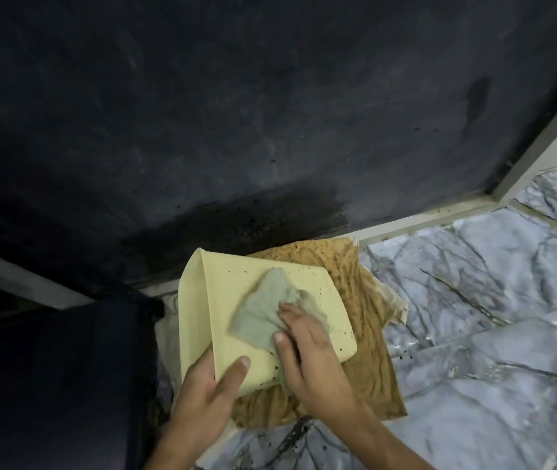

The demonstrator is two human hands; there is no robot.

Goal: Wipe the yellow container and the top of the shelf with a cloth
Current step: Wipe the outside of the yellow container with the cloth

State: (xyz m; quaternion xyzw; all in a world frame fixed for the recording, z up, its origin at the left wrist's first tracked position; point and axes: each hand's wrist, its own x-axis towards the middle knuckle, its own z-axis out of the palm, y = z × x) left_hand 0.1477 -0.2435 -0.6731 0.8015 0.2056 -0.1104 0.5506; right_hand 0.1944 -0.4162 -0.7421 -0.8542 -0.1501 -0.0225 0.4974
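A pale yellow container (pixel 223 286) lies tilted on its side on a brown stained sheet (pixel 368 364), its broad face speckled with small dark spots. My left hand (pixel 207 391) grips its near lower corner, thumb on the broad face. My right hand (pixel 307 347) presses a crumpled grey-green cloth (pixel 263 307) flat against that face, fingers spread over the cloth's near end. The shelf top (pixel 473 300) has a grey marble-patterned covering under and to the right of the container.
A dark, sooty wall (pixel 236 113) rises directly behind the container. A pale frame (pixel 538 147) runs along the wall's base and up the right side. A dark object (pixel 67 368) fills the lower left, touching the container's left side.
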